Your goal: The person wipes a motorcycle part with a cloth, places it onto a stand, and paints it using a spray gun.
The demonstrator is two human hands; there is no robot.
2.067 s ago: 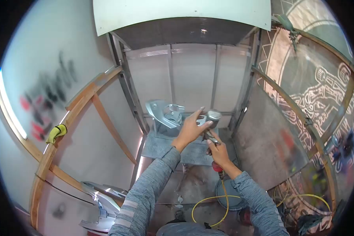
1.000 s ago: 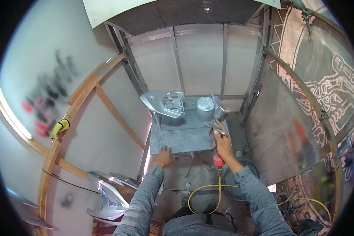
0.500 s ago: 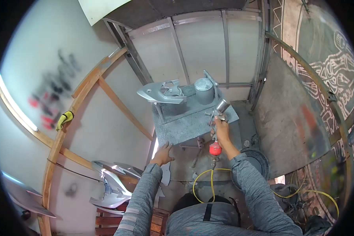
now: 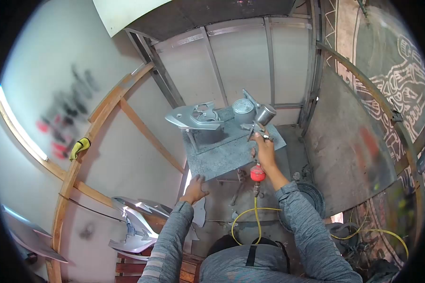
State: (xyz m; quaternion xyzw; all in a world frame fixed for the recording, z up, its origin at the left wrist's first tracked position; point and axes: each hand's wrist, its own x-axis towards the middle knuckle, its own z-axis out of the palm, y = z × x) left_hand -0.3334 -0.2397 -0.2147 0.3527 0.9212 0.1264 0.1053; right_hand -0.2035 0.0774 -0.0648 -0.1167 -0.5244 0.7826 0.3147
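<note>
My right hand (image 4: 265, 153) is wrapped round a paint spray gun (image 4: 256, 130) with a metal cup (image 4: 265, 114) on top, held over the right side of the table. Under the grip hang a red fitting (image 4: 258, 173) and a yellow air hose (image 4: 256, 217). My left hand (image 4: 194, 189) is empty, fingers apart, by the front left corner of the paint-dusted table (image 4: 222, 155). A silver fairing panel (image 4: 186, 115) rests raised on a support at the table's left. Behind the gun stands a can (image 4: 243, 106), partly covered by the cup.
More silver panels (image 4: 134, 231) lie at lower left on a wooden crate (image 4: 127, 268). A yellow-green glove (image 4: 80, 147) hangs on the timber frame (image 4: 109, 101). A dark tub (image 4: 311, 198) stands right of the table, and the hose loops over the floor.
My right hand has tilted the spray gun and raised it slightly, bringing its cup in front of the can. My left hand stays nearly in place, a little lower.
</note>
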